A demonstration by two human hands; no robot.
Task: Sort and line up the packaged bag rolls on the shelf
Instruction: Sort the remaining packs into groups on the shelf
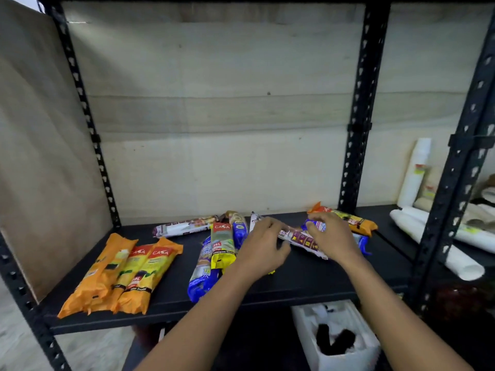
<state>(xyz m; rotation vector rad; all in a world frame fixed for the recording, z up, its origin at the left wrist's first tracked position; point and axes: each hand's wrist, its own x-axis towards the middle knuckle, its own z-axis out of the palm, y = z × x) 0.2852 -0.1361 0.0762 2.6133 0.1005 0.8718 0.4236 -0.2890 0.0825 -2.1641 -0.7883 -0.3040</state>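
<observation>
On the black shelf [308, 279], three orange packaged rolls [120, 274] lie side by side at the left. A mixed heap sits in the middle: a yellow-green roll [222, 246], blue rolls [201, 274] and a white-and-maroon roll [184, 226] behind. My left hand [263, 247] and my right hand [332, 236] both grip a white-and-maroon roll [302, 239] lying across the shelf between them. Under my right hand peeks a blue roll [363, 243]. An orange roll [353, 220] lies behind at the right.
Black perforated uprights [359, 113] frame the bay; a brown board [40, 145] closes the left side. White cup stacks [415, 172] and white rolled sheets [455, 242] fill the neighbouring bay at right. A white box [337, 341] sits below the shelf.
</observation>
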